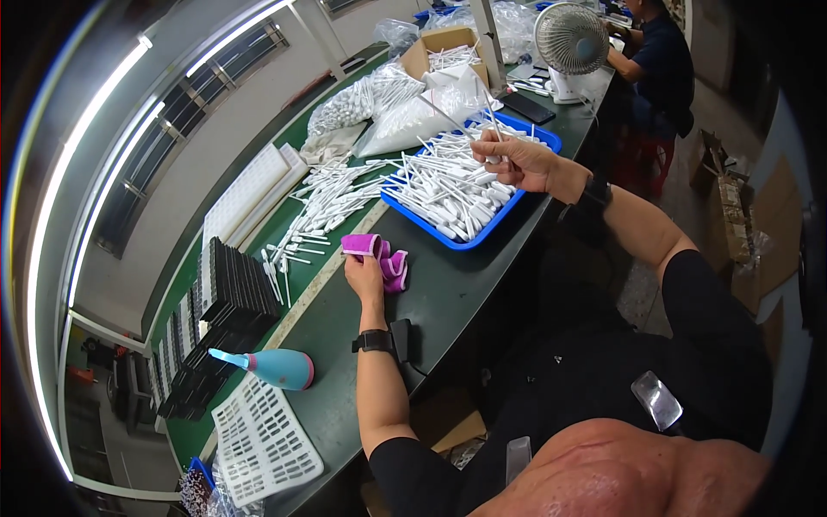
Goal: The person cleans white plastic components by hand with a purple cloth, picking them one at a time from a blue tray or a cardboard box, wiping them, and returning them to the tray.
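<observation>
My left hand (363,277) is closed on a purple cloth (394,270) with a pale edge, over the dark green worktop. To its upper right, my right hand (519,164) is raised above the near right side of a blue tray (466,246). Its fingers pinch thin pale sticks (448,117) that point up and away; their lower ends are hidden in the hand. The tray is heaped with white sticks (457,191) that have thicker ends. More such white sticks (332,196) lie loose on the table left of the tray.
Bags of white pieces (366,99), an open carton (448,41), a phone (527,107) and a fan (572,41) stand beyond the tray. Black stacked trays (228,289), a blue spray bottle (280,369) and a white perforated basket (267,439) are at left. A co-worker (659,60) sits far right.
</observation>
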The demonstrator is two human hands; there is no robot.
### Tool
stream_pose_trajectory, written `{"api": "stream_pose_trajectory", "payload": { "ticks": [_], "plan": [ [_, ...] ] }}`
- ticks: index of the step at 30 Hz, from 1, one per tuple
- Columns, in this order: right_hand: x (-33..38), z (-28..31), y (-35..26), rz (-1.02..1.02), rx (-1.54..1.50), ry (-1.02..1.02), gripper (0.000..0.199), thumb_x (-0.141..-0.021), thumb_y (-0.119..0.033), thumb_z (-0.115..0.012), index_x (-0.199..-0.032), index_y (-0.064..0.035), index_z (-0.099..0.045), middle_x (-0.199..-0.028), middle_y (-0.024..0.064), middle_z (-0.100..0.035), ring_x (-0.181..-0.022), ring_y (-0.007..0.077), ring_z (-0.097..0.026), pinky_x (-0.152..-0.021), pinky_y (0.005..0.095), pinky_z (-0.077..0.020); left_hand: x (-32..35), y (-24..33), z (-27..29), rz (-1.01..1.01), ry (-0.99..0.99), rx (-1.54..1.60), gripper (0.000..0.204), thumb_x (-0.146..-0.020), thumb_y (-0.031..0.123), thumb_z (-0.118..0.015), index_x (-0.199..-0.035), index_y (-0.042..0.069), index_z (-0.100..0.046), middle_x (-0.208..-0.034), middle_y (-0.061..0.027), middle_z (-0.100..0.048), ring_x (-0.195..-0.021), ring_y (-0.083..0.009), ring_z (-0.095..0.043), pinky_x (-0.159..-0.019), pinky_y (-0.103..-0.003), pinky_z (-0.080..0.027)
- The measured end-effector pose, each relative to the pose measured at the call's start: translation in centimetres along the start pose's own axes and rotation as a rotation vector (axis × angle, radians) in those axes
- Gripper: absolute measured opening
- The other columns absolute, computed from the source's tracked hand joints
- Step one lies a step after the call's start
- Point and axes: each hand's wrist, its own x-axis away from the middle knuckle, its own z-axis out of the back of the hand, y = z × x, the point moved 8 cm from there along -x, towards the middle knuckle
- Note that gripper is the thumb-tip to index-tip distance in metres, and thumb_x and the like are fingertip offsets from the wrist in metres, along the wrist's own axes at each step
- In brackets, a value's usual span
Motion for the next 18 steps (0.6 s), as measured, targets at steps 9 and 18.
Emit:
{"api": "stream_pose_trajectory", "payload": {
  "ticks": [9,18],
  "plan": [
    [0.1,-0.2,2.4,-0.101,0.054,0.029,0.031,-0.098,-0.018,-0.043,-0.124,0.0000,-0.046,-0.077,-0.0040,-0.046,-0.052,-0.0012,-0.032,-0.037,0.0123,-0.0223,-0.1,-1.0,0.3,0.017,-0.002,-0.045,0.031,-0.088,0.027,-0.060,-0.098,-0.002,-0.065,-0.087,-0.0115,-0.068,-0.078,-0.0195,-0.065,-0.071,-0.031,-0.049],
    [-1.2,-2.3,2.8,0.006,0.250,0.007,0.035,-0.095,-0.018,-0.043,-0.124,0.0028,-0.044,-0.079,-0.0030,-0.047,-0.052,-0.0006,-0.032,-0.038,0.0119,-0.0237,-0.9,-1.0,0.5,0.042,0.014,-0.076,0.032,-0.088,0.028,-0.059,-0.097,-0.002,-0.064,-0.085,-0.0134,-0.068,-0.078,-0.0205,-0.064,-0.071,-0.033,-0.048]
  ]
}}
